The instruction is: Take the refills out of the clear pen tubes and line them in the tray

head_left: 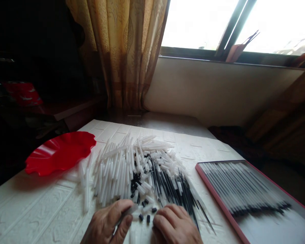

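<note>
My left hand [112, 220] is closed, with a translucent whitish tube [130, 210] pinched between thumb and fingers. Close beside it, my right hand [176, 223] rests low at the table's front with its fingers curled together; their tips are hidden, so what they hold does not show. Several small black plugs [148, 219] lie between the two hands. Beyond the left hand spreads a heap of long translucent white tubes [113, 173]. Thin dark rods [171, 183], like pen refills, lie past the right hand. Short whitish pieces [169, 159] are piled behind the rods.
A red scalloped dish [61, 152] stands at the left of the white brick-patterned table [40, 210]. On the right, a pink-edged box [213, 193] holds a row of dark-cored tubes with black ends [246, 186]. A curtain [127, 51] and a window are behind.
</note>
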`<state>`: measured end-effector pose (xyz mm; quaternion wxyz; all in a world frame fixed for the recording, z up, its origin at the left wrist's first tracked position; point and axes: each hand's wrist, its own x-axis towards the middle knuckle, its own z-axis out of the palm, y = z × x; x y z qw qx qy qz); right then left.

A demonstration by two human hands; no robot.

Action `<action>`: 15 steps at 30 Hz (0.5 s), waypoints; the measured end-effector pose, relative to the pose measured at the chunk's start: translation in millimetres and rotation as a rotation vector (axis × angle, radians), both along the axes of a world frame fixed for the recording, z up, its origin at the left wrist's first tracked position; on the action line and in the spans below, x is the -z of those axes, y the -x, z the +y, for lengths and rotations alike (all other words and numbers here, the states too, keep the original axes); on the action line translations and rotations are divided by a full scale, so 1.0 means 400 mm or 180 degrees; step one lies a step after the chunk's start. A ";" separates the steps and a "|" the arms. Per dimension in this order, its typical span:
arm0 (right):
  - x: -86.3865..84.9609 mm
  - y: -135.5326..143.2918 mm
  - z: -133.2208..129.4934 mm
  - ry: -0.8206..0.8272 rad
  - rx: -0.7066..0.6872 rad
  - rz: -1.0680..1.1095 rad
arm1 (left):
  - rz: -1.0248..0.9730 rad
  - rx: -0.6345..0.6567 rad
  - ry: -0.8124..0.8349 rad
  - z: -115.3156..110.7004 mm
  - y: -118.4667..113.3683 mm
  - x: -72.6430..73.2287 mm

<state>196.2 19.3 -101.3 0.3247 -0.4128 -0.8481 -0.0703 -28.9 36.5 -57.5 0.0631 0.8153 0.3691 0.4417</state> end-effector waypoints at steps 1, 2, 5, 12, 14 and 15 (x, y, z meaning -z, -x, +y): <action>-0.005 0.004 0.003 -0.0060 0.0045 -0.0048 | 0.0022 0.0097 -0.0004 0.004 -0.002 0.001; -0.009 0.009 0.005 -0.0157 0.0087 -0.0054 | 0.0064 0.0212 -0.0029 0.007 -0.003 0.003; -0.022 0.026 0.012 -0.0298 0.0149 -0.0005 | 0.0264 0.0514 -0.0164 0.014 -0.002 0.016; -0.035 0.040 0.026 -0.0493 0.0199 0.0133 | 0.0421 0.0589 -0.0085 0.022 0.002 0.043; -0.024 0.040 0.030 -0.0511 0.0045 0.0184 | 0.0449 0.0550 -0.0108 0.024 0.001 0.044; -0.016 0.040 0.032 -0.0537 -0.0019 0.0267 | 0.0475 0.0539 -0.0102 0.026 0.001 0.044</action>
